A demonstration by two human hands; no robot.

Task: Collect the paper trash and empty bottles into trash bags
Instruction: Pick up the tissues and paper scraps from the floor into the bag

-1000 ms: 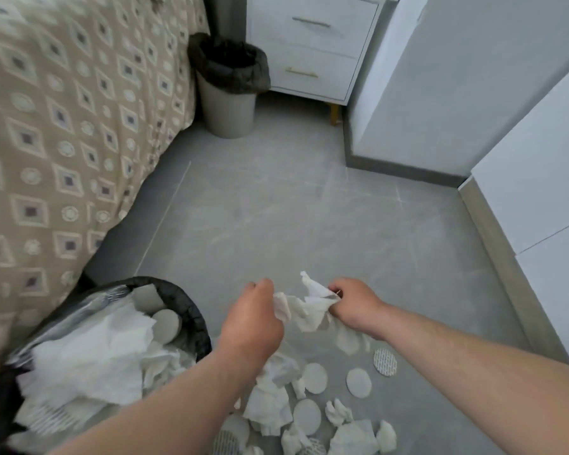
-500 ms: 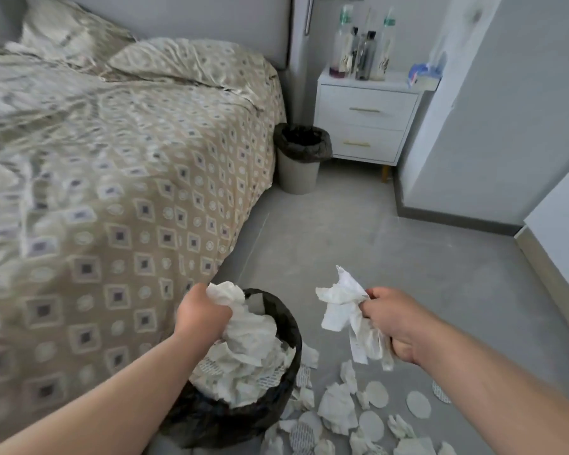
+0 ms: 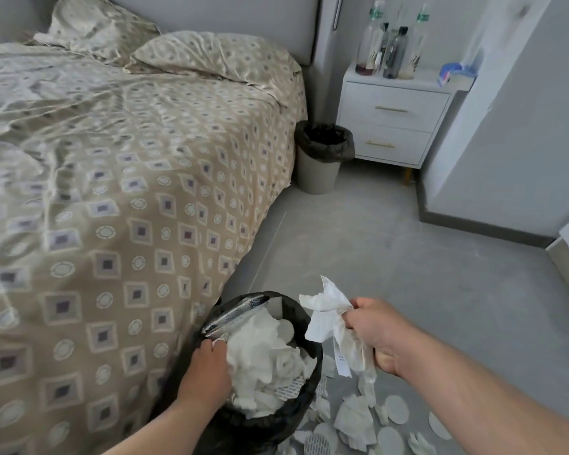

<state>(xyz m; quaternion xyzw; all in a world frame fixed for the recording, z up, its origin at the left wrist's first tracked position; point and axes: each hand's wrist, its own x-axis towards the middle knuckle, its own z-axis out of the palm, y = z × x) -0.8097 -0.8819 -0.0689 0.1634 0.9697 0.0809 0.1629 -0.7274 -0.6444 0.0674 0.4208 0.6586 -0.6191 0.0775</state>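
Bedroom clean-up, mid-collection. Bed (image 3: 112, 192) along the left, under a glossy beige cover printed with squares and rings, rumpled and soft. Grey tiled floor (image 3: 408, 257) smooth and hard, bare towards the far wall, littered at the near edge.

White two-drawer nightstand (image 3: 395, 126) in the far corner, carrying a cluster of tall bottles (image 3: 391, 50), clear plastic, most looking near-empty, not yet collected. Just beside it, a small pale bin (image 3: 322, 159) lined in black film, apparently empty.

Closer in, a black trash bag (image 3: 276, 418) standing open against the bed, probably parked there for easy reach of the litter. Thin, wrinkled film, mouth held round by a brimming heap of white paper (image 3: 263, 362); a shiny, clear-looking plastic piece at the far rim, kind unclear.

Left hand (image 3: 207, 372) at the bag's near rim, fingers curled into the heap, likely pressing it down or steadying the mouth; whether that grip has closed on anything, impossible to tell.

Right hand (image 3: 375, 336) raised just right of the bag, grip clenched tight around a crumpled wad of tissue (image 3: 326, 313), thin, torn-edged, limp, one printed slip dangling below. Seemingly poised for the drop into the bag.

On the floor below, loose scraps (image 3: 355, 418) and flat round cotton-like pads (image 3: 396, 408), some dotted, waiting for pickup.
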